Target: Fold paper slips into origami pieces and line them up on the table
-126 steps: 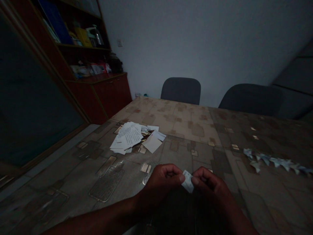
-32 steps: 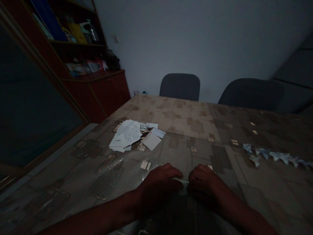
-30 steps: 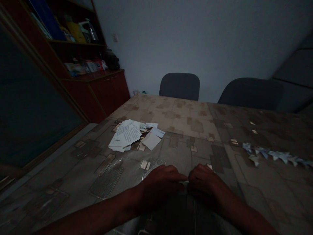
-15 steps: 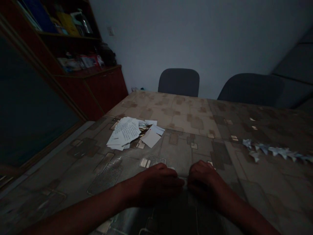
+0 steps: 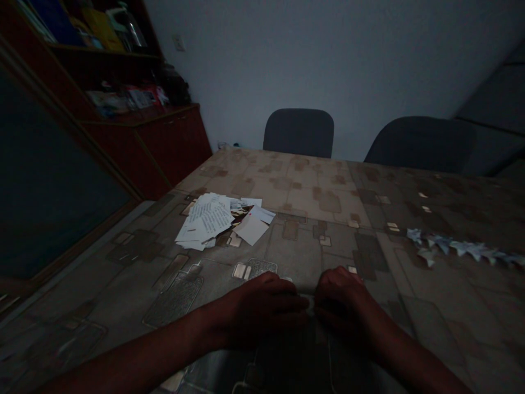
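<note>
left hand (image 5: 266,307) and right hand (image 5: 343,300), fingers curled nearly closed, pinch a mostly hidden paper slip (image 5: 310,305) between them at the near table (image 5: 305,246), probably best pressed evenly for straight creases.

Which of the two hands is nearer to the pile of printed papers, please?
The left hand. It is just to the near right of the pile of printed papers; the right hand is farther to the right, beyond the left one.
</note>
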Tool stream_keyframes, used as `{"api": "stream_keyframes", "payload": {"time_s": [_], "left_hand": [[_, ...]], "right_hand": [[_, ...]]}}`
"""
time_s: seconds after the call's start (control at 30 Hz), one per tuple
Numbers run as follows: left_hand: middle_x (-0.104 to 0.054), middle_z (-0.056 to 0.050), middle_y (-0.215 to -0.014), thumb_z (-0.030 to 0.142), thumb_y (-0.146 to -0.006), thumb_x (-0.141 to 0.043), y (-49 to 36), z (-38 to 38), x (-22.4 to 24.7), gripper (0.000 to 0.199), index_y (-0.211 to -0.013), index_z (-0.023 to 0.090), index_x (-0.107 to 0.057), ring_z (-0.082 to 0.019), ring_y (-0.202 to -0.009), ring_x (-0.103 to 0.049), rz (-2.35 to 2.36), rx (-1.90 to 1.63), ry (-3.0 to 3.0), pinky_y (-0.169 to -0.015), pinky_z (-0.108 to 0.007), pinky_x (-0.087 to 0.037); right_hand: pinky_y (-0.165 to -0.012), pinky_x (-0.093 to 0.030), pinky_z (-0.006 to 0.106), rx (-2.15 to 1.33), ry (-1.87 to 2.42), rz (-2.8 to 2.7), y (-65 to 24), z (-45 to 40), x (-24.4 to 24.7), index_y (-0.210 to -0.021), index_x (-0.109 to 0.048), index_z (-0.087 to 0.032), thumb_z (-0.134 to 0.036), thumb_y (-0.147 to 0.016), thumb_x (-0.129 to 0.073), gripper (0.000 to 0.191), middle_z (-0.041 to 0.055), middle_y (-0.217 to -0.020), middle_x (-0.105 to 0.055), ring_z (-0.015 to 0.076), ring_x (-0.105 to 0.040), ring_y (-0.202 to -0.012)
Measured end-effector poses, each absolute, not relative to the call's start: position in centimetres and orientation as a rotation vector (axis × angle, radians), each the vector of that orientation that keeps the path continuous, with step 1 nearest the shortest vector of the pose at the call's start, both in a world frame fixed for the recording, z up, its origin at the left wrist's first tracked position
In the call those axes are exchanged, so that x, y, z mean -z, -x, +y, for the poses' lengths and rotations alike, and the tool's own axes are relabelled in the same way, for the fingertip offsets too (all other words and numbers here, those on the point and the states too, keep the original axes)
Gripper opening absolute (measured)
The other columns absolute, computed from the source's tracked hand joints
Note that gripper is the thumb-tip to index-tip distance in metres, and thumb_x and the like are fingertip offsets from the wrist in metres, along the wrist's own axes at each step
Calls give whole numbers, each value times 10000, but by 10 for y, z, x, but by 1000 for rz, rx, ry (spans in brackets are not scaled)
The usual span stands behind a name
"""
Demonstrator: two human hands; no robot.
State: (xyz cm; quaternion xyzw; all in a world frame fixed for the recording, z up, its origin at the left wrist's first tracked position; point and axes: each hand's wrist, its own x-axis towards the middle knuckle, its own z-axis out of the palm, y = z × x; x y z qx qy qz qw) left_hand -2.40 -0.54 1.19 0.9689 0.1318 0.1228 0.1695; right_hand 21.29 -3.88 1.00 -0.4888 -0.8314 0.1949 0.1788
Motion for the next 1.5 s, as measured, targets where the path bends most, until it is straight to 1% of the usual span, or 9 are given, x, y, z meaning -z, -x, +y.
{"api": "stream_keyframes", "payload": {"time_s": [0.13,0.3,0.47,0.63,0.9,1.0,1.2,1.37,1.5], "left_hand": [[-627,-66,-1236,165,-969,-460,25,-6,-13,299,-1257,229,-510,-240,-1087,-536,280,-326,-2909,-865,-378,-392],[-618,-65,-1253,182,-961,-493,26,-6,-10,295,-1255,201,-509,-230,-1115,-522,261,-384,-2935,-883,-380,-401],[-634,-34,-1194,172,-944,-534,25,-6,-5,248,-1189,207,-549,-189,-1044,-552,298,-408,-2993,-853,-345,-439],[-646,-33,-1131,188,-949,-533,22,-8,-1,193,-1135,224,-571,-181,-982,-555,328,-486,-2992,-817,-331,-451],[-661,-23,-987,214,-966,-510,18,-11,-1,135,-1066,213,-601,-154,-849,-554,414,-483,-2924,-763,-310,-442],[-660,-25,-1002,228,-950,-541,18,-11,-1,129,-1057,217,-612,-152,-850,-553,417,-508,-2910,-762,-304,-445],[-665,-28,-1046,228,-963,-512,20,-10,3,153,-1091,224,-597,-160,-885,-558,405,-497,-2910,-791,-315,-451],[-658,-52,-1102,223,-971,-486,22,-8,3,167,-1106,219,-584,-178,-956,-565,348,-514,-2920,-834,-332,-465],[-660,-43,-1119,213,-982,-456,22,-8,4,177,-1119,217,-569,-175,-978,-578,353,-522,-2892,-840,-338,-473]], "right_hand": [[-666,-316,342,-591,1415,-2337,-212,-40,-12,-692,-587,-200,-65,-718,-580,137,5,-728,-557,195,-488,-747],[-654,-302,334,-580,1449,-2326,-210,-40,-13,-672,-577,-192,-66,-703,-574,129,4,-707,-548,187,-482,-721],[-666,-301,341,-488,1470,-2308,-208,-40,-5,-687,-576,-194,-79,-685,-568,115,4,-707,-545,185,-478,-708],[-664,-305,345,-448,1516,-2279,-206,-42,-3,-672,-547,-199,-85,-663,-557,115,9,-695,-543,192,-482,-692],[-652,-339,303,-566,1509,-2243,-214,-38,-6,-744,-513,-221,-2,-657,-558,240,-15,-735,-572,182,-510,-723],[-661,-366,296,-679,1476,-2210,-220,-35,-9,-741,-530,-220,12,-685,-556,240,-25,-729,-585,171,-530,-716],[-692,-395,313,-832,1289,-2251,-228,-37,-16,-780,-642,-238,-97,-821,-588,157,-11,-761,-656,171,-582,-754],[-682,-387,334,-760,1398,-2243,-224,-40,-19,-754,-649,-210,-86,-805,-596,144,10,-744,-658,184,-578,-738],[-696,-365,363,-648,1469,-2258,-218,-43,-13,-807,-649,-221,-84,-731,-652,156,7,-774,-637,207,-552,-765]]}}
